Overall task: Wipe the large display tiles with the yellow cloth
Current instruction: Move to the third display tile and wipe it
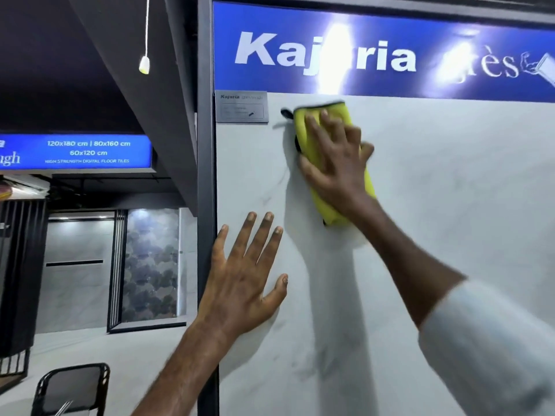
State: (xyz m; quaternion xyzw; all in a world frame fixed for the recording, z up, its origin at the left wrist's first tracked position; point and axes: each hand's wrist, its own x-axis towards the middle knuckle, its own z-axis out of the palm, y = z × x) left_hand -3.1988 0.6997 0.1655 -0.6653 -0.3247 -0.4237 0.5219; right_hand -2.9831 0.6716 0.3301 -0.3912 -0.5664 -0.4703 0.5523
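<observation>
- Large pale grey marble-look display tile [435, 220] fills the right of the frame
- Left hand [243, 283] lies flat on it at lower centre, fingers spread
- Right hand [336, 157], fingers straight, presses the folded yellow cloth [333, 163] against the tile's upper centre

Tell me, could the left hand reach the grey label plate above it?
Probably yes: the left hand lies flat on the tile below the label plate, only bare tile between them; the right hand and yellow cloth are off to the right.
</observation>
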